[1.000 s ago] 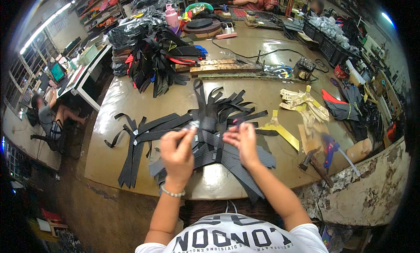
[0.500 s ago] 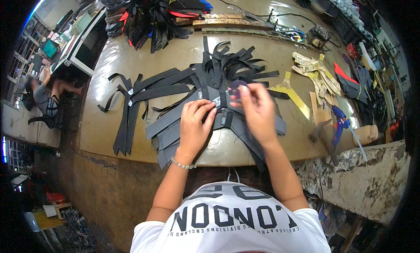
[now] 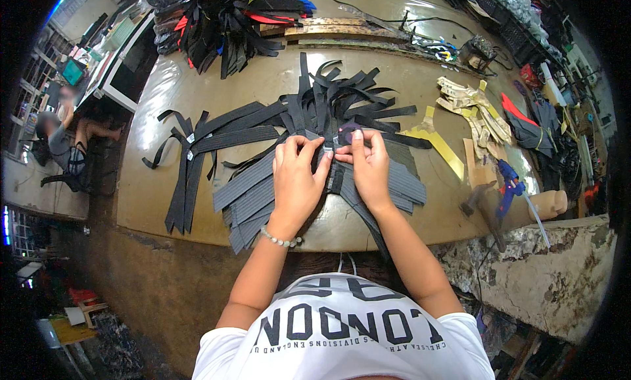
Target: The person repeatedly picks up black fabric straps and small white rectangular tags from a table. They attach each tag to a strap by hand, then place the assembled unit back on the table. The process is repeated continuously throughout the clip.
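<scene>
In front of me lies a pile of black and dark grey ribbed strap pieces (image 3: 246, 197), with loose black strips (image 3: 322, 97) fanning out at its far side. Over the middle of the pile, my left hand (image 3: 297, 176) is curled, its thumb and forefinger pinching at a black strap with a small white label (image 3: 328, 145). Close beside it, my right hand (image 3: 371, 169) is closed around a dark purple rounded thing (image 3: 348, 133) whose kind I cannot make out. The right thumb and fingertips meet near that label. What lies under both hands is hidden.
Left on the table is a forked black strap piece (image 3: 189, 150). Yellow forked pieces (image 3: 437, 140) and a blue glue gun (image 3: 509, 183) lie right. Wooden bars (image 3: 348, 30) and a heap of black strips (image 3: 227, 25) are at the back. A person (image 3: 62, 140) sits far left.
My right hand has come down and left toward my left hand, bringing the dark purple thing to the label. The left fingers have shifted slightly over the strap.
</scene>
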A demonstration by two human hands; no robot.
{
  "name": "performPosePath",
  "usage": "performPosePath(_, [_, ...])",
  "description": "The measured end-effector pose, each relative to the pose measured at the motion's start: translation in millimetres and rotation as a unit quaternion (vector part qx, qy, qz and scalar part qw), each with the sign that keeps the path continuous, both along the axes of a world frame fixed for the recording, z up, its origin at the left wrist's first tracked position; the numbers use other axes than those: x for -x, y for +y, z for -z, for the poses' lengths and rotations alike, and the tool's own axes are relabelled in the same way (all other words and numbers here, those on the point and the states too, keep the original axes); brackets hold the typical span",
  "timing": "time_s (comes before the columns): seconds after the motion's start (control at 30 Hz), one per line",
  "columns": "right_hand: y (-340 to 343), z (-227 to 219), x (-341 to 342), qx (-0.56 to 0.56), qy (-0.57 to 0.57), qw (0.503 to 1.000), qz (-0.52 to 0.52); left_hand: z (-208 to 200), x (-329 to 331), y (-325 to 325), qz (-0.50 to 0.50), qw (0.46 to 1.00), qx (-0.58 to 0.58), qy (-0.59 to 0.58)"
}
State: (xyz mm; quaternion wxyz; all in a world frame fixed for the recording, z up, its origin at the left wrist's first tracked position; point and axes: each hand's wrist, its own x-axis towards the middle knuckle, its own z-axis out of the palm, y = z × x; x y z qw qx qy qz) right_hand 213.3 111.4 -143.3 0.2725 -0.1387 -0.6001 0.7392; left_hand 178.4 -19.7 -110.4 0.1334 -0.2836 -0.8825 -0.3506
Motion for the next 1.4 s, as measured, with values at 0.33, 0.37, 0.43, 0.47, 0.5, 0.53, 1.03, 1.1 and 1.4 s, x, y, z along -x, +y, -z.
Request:
performPosePath(0.33, [-4,0,-15,-0.234,0.248,0.934,0.108,-32,32,-22,0.080,0.953,-0.191,-0.221])
performPosePath(0.37, [-6,1,-18,-0.253,0.249,0.929,0.101,-45,44,-34,0.055,0.956,-0.223,-0.183])
performPosePath(0.43, [-8,3,-21,-0.255,0.239,0.933,0.088,-75,68,-71,0.003,0.955,-0.267,-0.130])
performPosePath(0.47, [-8,3,-20,-0.228,0.186,0.952,0.080,-90,79,-94,0.015,0.951,-0.301,-0.074])
performPosePath(0.5, [-8,4,-17,-0.206,0.145,0.965,0.074,-103,89,-118,-0.035,0.946,-0.314,-0.076])
performPosePath(0.53, [-7,4,-14,-0.183,0.098,0.976,0.069,-114,99,-142,-0.012,0.939,-0.343,-0.031])
performPosePath(1.03, [-5,10,8,-0.244,0.014,0.968,0.050,-16,61,-140,-0.178,0.977,-0.033,0.110])
performPosePath(1.1, [-4,13,13,-0.194,0.036,0.979,0.048,-19,13,-90,-0.004,0.996,-0.056,0.065])
performPosePath(1.4, [27,-71,-7,-0.003,-0.019,0.999,-0.035,-13,-6,-28,0.186,0.977,-0.036,-0.094])
